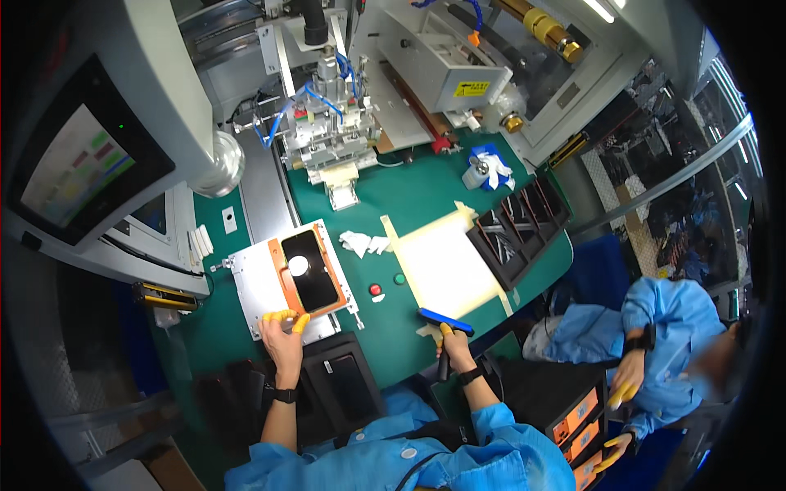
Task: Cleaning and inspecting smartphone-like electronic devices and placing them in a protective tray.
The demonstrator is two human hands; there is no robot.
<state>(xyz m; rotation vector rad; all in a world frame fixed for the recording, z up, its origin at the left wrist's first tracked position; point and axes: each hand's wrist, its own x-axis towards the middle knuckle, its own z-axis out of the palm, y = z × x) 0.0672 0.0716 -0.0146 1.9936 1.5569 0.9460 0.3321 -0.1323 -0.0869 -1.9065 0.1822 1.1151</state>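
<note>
In the head view we look down on a green desk [409, 204] that fronts a grey machine. Our left hand [284, 337], with yellow finger cots, rests at the near edge of a metal fixture plate [250, 286]; its grip is loosely curled, the fingertips touching the plate's lower rim, and we cannot tell whether it pinches anything. On that plate lies an orange frame [277, 266] holding a dark glossy panel [309, 270] with a round white spot on it, just beyond the left fingertips. Our right hand [453, 344] has its grip closed around the dark handle of a blue-headed roller tool [444, 321], whose blue bar lies across the near edge of a pale white sheet [446, 266] on the desk. Between the two hands sit a red button [375, 289] and a green button [399, 279], and a crumpled white wipe [360, 242] lies just past them. A black compartmented tray [517, 229] stands at the far right of the sheet. A second black tray [344, 385] sits near our body, between our forearms. On the left a monitor [78, 168] shows coloured blocks. At the right edge another person in a blue coat, their gloved hand [624, 391] also yellow-tipped, sits beside orange-and-black boxes [577, 425], well apart from our own hands.
</note>
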